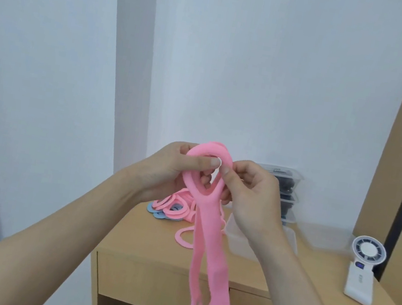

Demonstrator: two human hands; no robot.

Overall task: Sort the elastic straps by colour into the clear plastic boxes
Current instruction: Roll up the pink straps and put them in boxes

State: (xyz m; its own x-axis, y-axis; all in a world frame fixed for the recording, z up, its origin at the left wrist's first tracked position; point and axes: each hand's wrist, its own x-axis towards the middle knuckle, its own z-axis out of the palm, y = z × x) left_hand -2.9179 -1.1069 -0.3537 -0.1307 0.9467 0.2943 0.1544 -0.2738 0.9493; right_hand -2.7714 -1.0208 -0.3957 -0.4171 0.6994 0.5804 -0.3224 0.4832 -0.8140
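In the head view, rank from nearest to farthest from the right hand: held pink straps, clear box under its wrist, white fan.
1. held pink straps, pinched by the right hand.
2. clear box under its wrist, on the desk.
3. white fan, far right.

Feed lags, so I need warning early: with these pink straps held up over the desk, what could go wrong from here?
The pink straps pinched by the left hand and right hand dangle past the desk edge; their looped tails may snag it or trail outside the clear box.
The pile mixes pink with blue straps; a blue one might come along.
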